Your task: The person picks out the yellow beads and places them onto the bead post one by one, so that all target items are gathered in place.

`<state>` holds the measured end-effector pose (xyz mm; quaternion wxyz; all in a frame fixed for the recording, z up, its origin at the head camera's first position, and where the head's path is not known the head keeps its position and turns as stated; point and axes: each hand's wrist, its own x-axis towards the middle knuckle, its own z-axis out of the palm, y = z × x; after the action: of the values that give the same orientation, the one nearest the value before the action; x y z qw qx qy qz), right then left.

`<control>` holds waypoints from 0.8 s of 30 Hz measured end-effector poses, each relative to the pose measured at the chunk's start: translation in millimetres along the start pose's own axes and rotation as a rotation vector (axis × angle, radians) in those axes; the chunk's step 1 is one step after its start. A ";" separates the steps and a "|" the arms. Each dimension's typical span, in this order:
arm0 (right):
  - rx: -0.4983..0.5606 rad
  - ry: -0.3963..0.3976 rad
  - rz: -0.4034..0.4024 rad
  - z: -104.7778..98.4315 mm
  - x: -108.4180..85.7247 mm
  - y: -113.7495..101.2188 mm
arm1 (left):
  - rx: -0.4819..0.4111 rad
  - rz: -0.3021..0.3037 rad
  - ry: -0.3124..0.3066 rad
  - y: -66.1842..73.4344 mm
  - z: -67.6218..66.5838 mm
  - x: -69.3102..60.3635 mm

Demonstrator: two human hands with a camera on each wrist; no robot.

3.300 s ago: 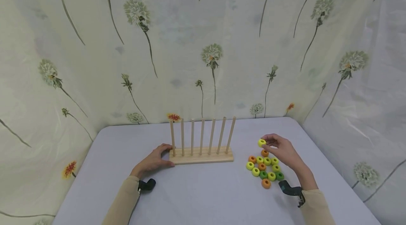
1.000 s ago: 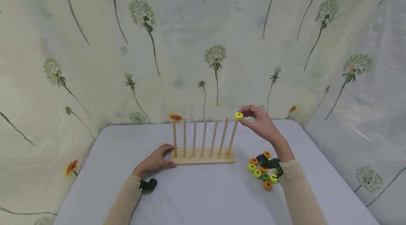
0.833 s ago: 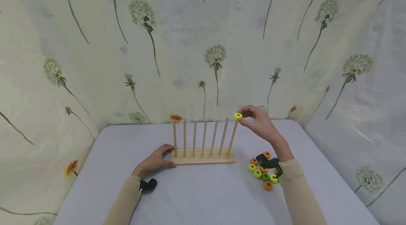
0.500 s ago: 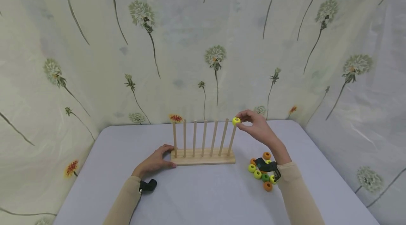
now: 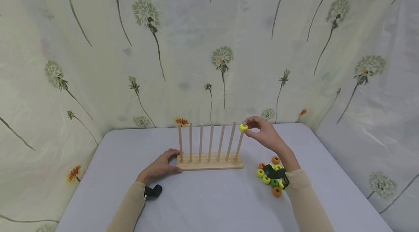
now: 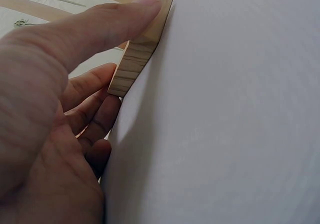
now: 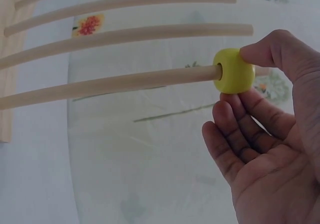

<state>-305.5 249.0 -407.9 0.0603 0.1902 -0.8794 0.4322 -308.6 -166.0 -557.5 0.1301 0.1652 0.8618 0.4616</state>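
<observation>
The right hand (image 5: 267,135) pinches a yellow bead (image 5: 243,128) around the rightmost of 7 pegs (image 5: 239,146), near its top; the left hand (image 5: 159,168) grips the wooden base (image 5: 209,165) on the counter (image 5: 209,203).

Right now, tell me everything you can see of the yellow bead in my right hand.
The bead is bright yellow, smooth and rounded, with a hole through it; its material is unclear. It is threaded near the top of the rightmost peg on the wooden rack, the peg's tip showing beyond it. Your right hand pinches it.
</observation>
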 end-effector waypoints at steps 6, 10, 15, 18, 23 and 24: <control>0.003 -0.003 0.015 -0.7 -0.2 -2.2 | 0.001 -0.002 0.002 -1.3 0.2 1.2; -0.007 0.001 0.021 0.0 -0.4 -1.9 | 0.008 -0.003 0.003 -2.2 0.5 1.3; -0.019 0.006 0.021 1.2 -0.1 -0.1 | 0.025 -0.002 0.002 -3.5 1.1 1.8; -0.018 0.004 0.023 1.6 0.3 0.7 | 0.028 0.000 0.002 -3.9 1.2 2.5; -0.016 0.002 0.026 1.4 0.8 0.0 | 0.024 -0.001 0.000 -3.7 0.8 2.8; -0.016 0.002 0.026 1.2 0.9 -0.1 | 0.024 0.004 0.001 -3.5 0.7 2.9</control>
<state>-306.2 247.8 -408.3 0.0571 0.1778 -0.8851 0.4262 -311.5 -166.1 -561.0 0.1265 0.1683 0.8671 0.4515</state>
